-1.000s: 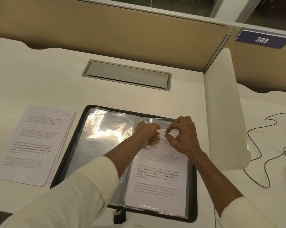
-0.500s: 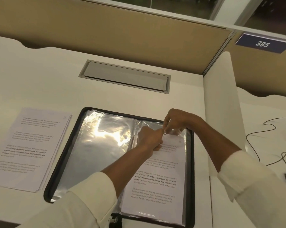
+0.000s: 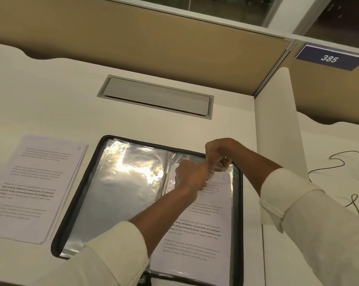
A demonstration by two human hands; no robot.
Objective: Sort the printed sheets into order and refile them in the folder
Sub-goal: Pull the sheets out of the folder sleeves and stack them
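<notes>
A black zip folder (image 3: 57,236) lies open on the desk, its clear plastic sleeves glinting. A printed sheet (image 3: 197,238) sits in the right-hand sleeve, with a handwritten number near its top right corner. My left hand (image 3: 192,176) grips the top of that sheet and sleeve. My right hand (image 3: 218,152) pinches the clear sleeve's top edge just above it, and the plastic crinkles between the fingers. A stack of printed sheets (image 3: 36,186) lies to the left of the folder.
A grey cable hatch (image 3: 155,97) is set into the desk behind the folder. A white divider panel (image 3: 277,124) stands at the right, with a black cable (image 3: 343,162) on the neighbouring desk. Tan partition walls run along the back.
My right hand moved up from the sheet's top to the sleeve's top edge near the folder's rim. My left hand stayed at the sheet's top. The view shifted slightly.
</notes>
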